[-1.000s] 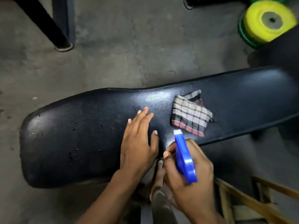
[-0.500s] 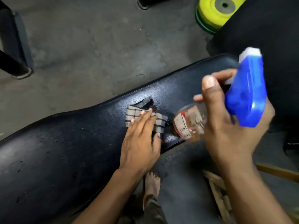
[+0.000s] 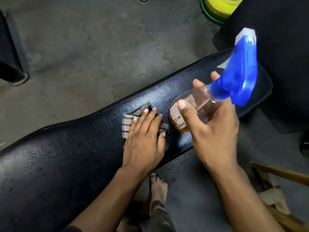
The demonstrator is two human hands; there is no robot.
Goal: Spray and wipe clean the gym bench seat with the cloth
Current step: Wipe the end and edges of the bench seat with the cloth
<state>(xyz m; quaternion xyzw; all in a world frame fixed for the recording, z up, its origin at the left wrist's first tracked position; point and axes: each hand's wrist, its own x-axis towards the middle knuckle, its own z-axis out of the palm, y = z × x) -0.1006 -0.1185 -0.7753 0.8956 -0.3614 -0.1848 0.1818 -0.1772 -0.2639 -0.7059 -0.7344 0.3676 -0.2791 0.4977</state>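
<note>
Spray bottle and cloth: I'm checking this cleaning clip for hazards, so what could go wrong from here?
1. The right hand holds the spray bottle tilted over the bench seat; it may slip or drip.
2. The left hand presses the cloth on wet vinyl; it could slide.

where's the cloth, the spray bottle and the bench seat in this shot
cloth [image 3: 127, 122]: head view, on the checked part left of the fingers.
spray bottle [image 3: 240, 71]: head view, on the blue trigger head.
bench seat [image 3: 66, 156]: head view, on bare black padding with droplets.

The spray bottle [image 3: 192, 108] label's print is unreadable.
</note>
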